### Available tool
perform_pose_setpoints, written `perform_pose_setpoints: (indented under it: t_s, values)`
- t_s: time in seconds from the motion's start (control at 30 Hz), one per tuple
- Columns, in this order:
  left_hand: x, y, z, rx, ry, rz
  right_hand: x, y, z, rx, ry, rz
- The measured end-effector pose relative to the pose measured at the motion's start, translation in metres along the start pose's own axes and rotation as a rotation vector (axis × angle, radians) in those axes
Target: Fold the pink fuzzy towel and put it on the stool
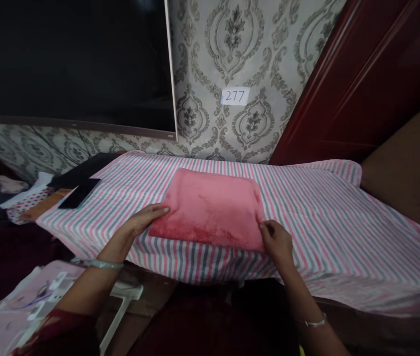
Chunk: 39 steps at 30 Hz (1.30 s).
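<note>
A pink plush cloth [210,207], folded into a rough rectangle, lies on a striped sheet [317,212] near the front edge of the table. Its front strip looks a darker red-pink. At the cloth's left edge, my left hand [141,220] pinches the side, with some of the fingers hidden. My right hand [277,242] is closed on the right edge, thumb and fingers curled together around the fabric.
A dark phone [79,194] lies at the table's left end, beside a wooden board [46,205]. Behind stands a large television [72,64]; a dark red door frame [321,84] rises at the right. A white power strip [52,294] sits low at the left.
</note>
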<state>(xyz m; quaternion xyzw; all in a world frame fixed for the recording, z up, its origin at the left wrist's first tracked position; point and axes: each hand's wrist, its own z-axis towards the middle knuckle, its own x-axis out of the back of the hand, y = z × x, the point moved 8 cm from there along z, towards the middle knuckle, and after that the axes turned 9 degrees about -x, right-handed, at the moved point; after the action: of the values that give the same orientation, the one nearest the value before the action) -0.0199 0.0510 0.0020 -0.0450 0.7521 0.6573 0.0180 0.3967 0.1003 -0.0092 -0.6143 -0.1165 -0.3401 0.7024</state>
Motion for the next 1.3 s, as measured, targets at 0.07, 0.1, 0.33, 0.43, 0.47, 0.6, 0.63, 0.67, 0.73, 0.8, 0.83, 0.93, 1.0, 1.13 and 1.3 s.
perform_pose_setpoints:
  t_s: [0.07,0.1,0.33,0.43,0.47,0.6,0.63,0.67,0.73,0.8,0.83,0.93,1.0,1.13,1.3]
  values:
    - [-0.002,-0.002,-0.001,-0.032,0.013,-0.032,0.002,0.010,0.001,-0.048,0.044,0.102]
    - [-0.001,-0.003,-0.001,-0.052,0.026,-0.058,0.003,0.016,0.001,-0.079,0.061,0.151]
    - [0.007,-0.009,-0.010,-0.094,0.090,-0.120,0.006,0.027,-0.009,-0.159,0.001,0.329]
    - [0.011,-0.010,-0.017,-0.102,0.097,-0.095,0.009,0.024,-0.021,-0.172,-0.017,0.316]
    - [0.011,-0.011,-0.018,-0.104,0.105,-0.083,0.010,0.022,-0.025,-0.165,-0.019,0.296]
    - [0.009,-0.014,-0.019,-0.116,0.185,-0.054,0.009,0.023,-0.034,-0.137,-0.017,0.251]
    - [0.007,-0.015,-0.019,-0.117,0.202,-0.050,0.008,0.025,-0.034,-0.143,-0.019,0.255]
    - [0.005,-0.015,-0.019,-0.117,0.211,-0.047,0.006,0.027,-0.034,-0.151,-0.022,0.260]
    - [0.002,-0.014,-0.018,-0.116,0.212,-0.034,0.004,0.030,-0.033,-0.157,-0.037,0.266]
    - [0.000,-0.012,-0.018,-0.121,0.212,-0.017,0.002,0.032,-0.031,-0.150,-0.060,0.263]
    - [0.001,-0.012,-0.019,-0.120,0.212,-0.008,0.002,0.032,-0.030,-0.145,-0.074,0.259]
    - [0.008,-0.010,-0.020,-0.109,0.211,0.020,0.006,0.033,-0.027,-0.137,-0.080,0.259]
    - [0.020,-0.002,-0.019,-0.160,0.273,0.083,0.014,0.029,-0.025,-0.110,-0.023,0.253]
    - [0.023,0.043,-0.018,-0.494,0.456,0.608,0.018,-0.017,-0.015,0.157,0.039,0.094]
    - [-0.064,0.057,0.007,-0.685,0.130,1.268,-0.036,-0.091,0.005,0.434,-0.170,-0.262]
